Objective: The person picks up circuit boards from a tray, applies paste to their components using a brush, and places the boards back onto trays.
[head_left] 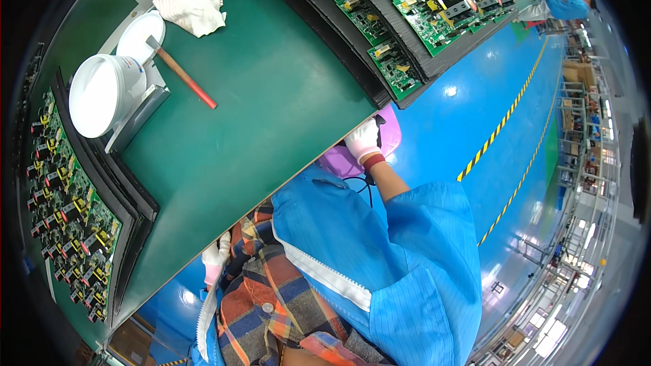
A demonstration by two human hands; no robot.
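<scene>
My right hand (364,140), in a white glove with a dark red cuff, is beyond the table edge. Its fingers are curled over a dark part of a purple plastic object (391,137), whose kind I cannot make out. A black cable hangs beneath it. My left hand (215,257), also gloved in white, is low beside the near table edge, next to my open blue jacket (346,230). Its fingers are partly hidden, and whether they hold anything does not show.
On the green table (237,135) stand a white bucket (95,95) and a round white lid (139,30). A wooden-handled tool (186,80) and a cloth (196,5) lie nearby. Green circuit boards (434,13) rest on black sheets; more boards (74,210) are at left.
</scene>
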